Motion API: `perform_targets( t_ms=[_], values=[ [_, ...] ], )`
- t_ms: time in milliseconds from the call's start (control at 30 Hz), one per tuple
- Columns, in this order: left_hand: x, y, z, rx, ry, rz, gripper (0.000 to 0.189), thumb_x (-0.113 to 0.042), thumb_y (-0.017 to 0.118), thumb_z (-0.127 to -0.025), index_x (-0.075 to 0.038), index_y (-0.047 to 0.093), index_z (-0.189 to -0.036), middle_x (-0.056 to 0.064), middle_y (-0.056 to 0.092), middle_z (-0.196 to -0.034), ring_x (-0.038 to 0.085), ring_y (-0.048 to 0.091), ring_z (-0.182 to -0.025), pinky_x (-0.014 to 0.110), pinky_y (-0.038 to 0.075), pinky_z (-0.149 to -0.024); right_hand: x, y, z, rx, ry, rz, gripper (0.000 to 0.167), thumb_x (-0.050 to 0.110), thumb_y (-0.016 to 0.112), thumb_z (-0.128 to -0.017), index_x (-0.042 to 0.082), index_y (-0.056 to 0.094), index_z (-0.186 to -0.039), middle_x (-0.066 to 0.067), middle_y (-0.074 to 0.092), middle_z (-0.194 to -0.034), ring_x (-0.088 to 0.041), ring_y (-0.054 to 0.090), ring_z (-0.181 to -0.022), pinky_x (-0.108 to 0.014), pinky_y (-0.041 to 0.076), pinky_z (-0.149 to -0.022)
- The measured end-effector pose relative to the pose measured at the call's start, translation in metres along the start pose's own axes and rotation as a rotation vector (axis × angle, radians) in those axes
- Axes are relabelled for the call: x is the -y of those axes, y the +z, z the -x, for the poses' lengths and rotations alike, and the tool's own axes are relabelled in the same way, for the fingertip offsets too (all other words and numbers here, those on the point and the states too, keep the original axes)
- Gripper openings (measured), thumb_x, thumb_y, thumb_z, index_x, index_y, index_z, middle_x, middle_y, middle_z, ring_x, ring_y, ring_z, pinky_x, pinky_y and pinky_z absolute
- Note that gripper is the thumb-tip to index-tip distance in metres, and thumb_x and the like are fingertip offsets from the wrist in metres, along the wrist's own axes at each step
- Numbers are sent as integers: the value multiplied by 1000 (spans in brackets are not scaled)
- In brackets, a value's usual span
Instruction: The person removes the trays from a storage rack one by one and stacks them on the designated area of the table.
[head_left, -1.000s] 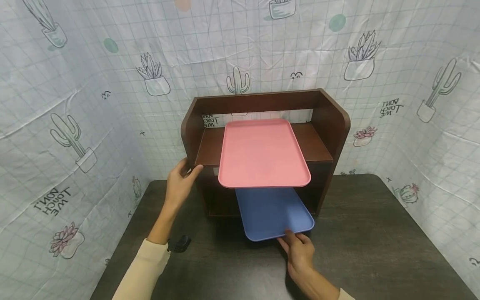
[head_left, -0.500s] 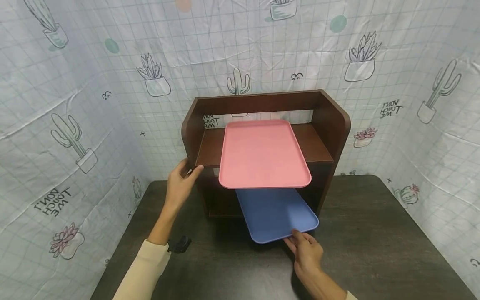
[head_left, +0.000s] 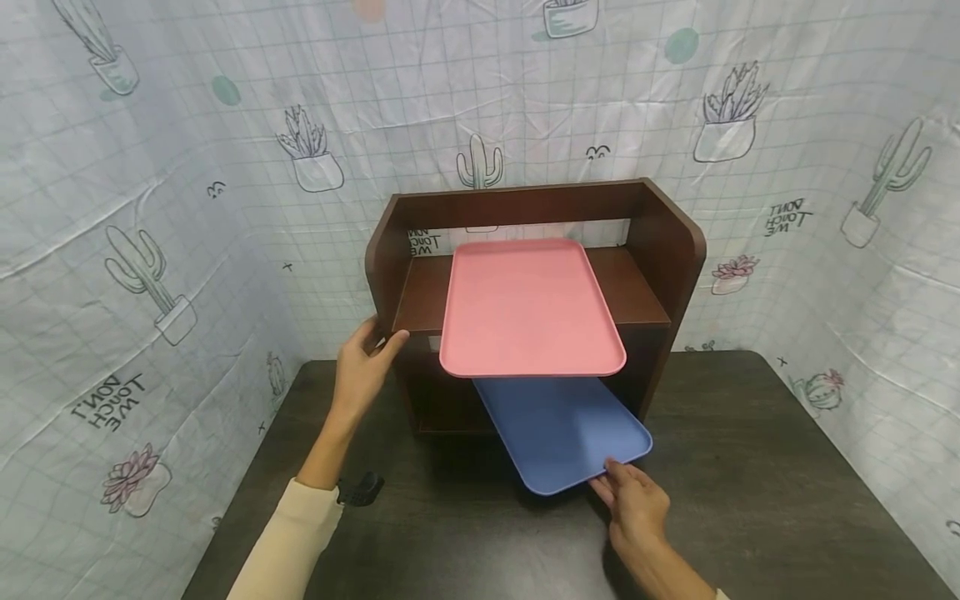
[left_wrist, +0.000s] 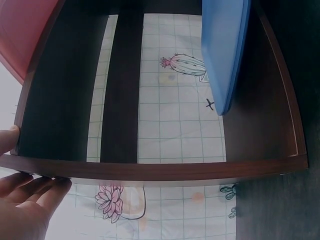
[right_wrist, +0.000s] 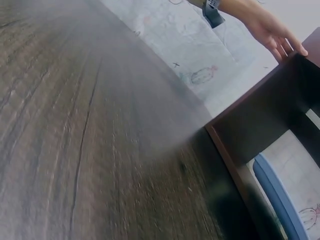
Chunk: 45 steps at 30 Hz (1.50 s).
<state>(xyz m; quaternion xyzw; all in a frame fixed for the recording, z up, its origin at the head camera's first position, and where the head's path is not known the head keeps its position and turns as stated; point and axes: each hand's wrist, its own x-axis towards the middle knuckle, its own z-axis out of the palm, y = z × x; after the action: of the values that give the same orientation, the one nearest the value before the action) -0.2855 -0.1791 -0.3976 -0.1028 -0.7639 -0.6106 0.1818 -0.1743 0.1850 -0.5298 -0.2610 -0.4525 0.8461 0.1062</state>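
Observation:
A pink tray [head_left: 532,308] lies on the upper board of a dark brown wooden shelf [head_left: 517,204], its front sticking out past the board. Below it a blue tray [head_left: 566,433] juts from the lower compartment, turned slantwise; its back part is hidden under the pink one. My right hand [head_left: 637,504] pinches the blue tray's front edge near the right corner. At the shelf's left side panel, my left hand [head_left: 360,367] grips the edge. The left wrist view shows that panel [left_wrist: 175,170] between the thumb and fingers of the left hand [left_wrist: 25,210].
The shelf stands on a dark wooden table [head_left: 750,483]. Cloth printed with cacti [head_left: 240,167] hangs behind and on both sides. A black strap with a small device [head_left: 363,489] sits at the left wrist.
My right hand has moved right and slightly down, swinging the front of the blue tray to the right. The left hand and the pink tray keep their places.

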Motion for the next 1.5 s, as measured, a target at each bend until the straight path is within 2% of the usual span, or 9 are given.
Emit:
perform_targets(
  t_ms=[200,400,633,967,1200,1500],
  values=[
    [0,0,0,1,4,-5,59,-31,77,-100,-5,59,-149,20,62,-151,29,58,-145,37,50,-117,9,-5,-3,6,14,6,27,-8,56,-102,5,63,-80,1,72,-75,-9,76,-73,-28,66,-73],
    [0,0,1,3,11,-1,58,-30,77,-100,-5,59,-150,19,61,-152,29,57,-146,39,49,-118,19,-8,-6,16,8,55,23,-5,58,-103,6,70,-86,2,74,-74,-7,76,-72,-26,66,-72],
    [0,0,1,3,18,-11,59,-31,77,-100,-5,59,-149,19,61,-152,30,58,-145,41,50,-118,28,-11,-9,31,18,103,26,-2,61,-104,12,71,-84,4,76,-73,-6,76,-71,-25,65,-69],
    [0,0,0,3,24,-8,57,-30,76,-101,-3,59,-149,21,62,-150,31,58,-145,45,48,-119,42,-13,-11,52,15,197,17,2,64,-103,12,69,-91,5,76,-72,-5,75,-71,-23,65,-68],
    [-1,1,0,2,16,4,56,-28,77,-101,-3,60,-147,21,63,-149,30,59,-144,43,49,-119,51,-17,-14,102,37,222,29,3,62,-105,18,73,-82,7,78,-75,-5,76,-73,-24,65,-70],
    [-1,0,-1,1,17,7,54,-27,77,-101,-2,62,-146,21,64,-148,30,59,-143,43,49,-119,64,-20,-14,155,90,248,35,4,60,-107,20,75,-79,7,79,-74,-5,77,-73,-24,65,-70]
  ],
)
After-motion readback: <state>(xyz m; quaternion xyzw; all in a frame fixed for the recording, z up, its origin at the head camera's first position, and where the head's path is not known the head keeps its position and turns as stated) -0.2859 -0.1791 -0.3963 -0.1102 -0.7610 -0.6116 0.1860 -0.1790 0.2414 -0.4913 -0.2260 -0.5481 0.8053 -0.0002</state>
